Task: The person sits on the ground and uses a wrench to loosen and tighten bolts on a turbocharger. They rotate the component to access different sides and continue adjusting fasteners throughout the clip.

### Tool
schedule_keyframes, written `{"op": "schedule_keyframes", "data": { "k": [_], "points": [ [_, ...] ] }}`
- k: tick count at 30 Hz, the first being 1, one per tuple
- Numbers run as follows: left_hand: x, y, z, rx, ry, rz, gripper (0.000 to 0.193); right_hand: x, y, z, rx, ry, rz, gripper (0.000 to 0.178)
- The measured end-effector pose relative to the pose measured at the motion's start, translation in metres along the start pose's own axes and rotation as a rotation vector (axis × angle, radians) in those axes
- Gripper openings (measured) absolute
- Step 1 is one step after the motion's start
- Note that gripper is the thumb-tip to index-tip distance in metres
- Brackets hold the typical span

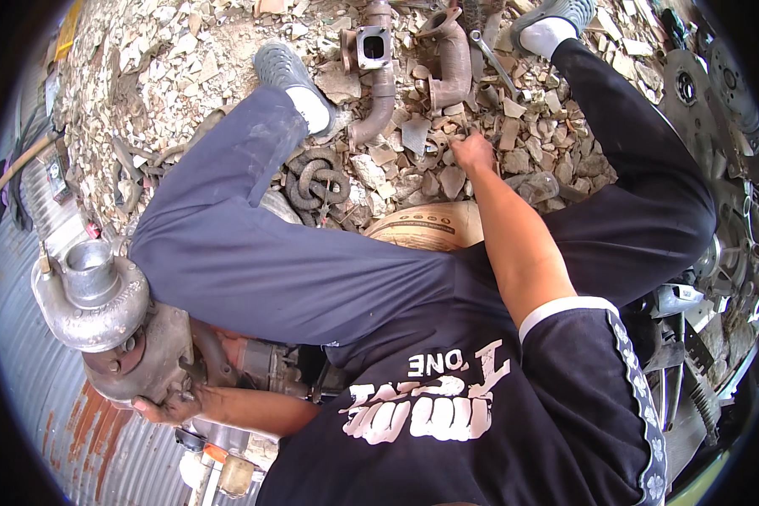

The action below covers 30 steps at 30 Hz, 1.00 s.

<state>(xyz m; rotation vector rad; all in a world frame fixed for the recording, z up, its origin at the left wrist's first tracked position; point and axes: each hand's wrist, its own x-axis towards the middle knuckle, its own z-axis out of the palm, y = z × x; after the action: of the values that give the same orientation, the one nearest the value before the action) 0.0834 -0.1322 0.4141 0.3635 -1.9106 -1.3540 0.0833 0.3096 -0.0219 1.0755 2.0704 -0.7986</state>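
The turbo [110, 325], likely heavy, rigid and best held by its rounded housing [76, 312], sat beside the left knee [152, 232], the left hand [173, 406] at its edge, the right hand [472, 152] at the rubble [452, 180], neither grip clear enough to tell.

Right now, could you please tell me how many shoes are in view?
2: the left shoe is on the rubble, left of the flanged pipe; the right shoe is at the top edge, partly cut off. Clutter could hide others.
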Motion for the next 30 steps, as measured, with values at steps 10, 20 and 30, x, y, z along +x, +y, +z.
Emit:
{"op": "schedule_keyframes", "data": {
  "k": [10,20,30],
  "points": [
    [-0.012,-0.003,-0.019,0.074,-0.007,0.009,0.085,0.014,0.004,0.018,0.145,0.371,0.089,0.055],
    [-0.018,0.012,0.009,0.211,-0.13,0.148,0.09,0.004,-0.029,0.023,0.234,0.176,-0.006,0.067],
    [-0.033,0.033,0.05,0.353,-0.246,0.346,0.095,-0.029,-0.036,0.035,0.442,0.072,-0.092,0.04]
  ]
}}
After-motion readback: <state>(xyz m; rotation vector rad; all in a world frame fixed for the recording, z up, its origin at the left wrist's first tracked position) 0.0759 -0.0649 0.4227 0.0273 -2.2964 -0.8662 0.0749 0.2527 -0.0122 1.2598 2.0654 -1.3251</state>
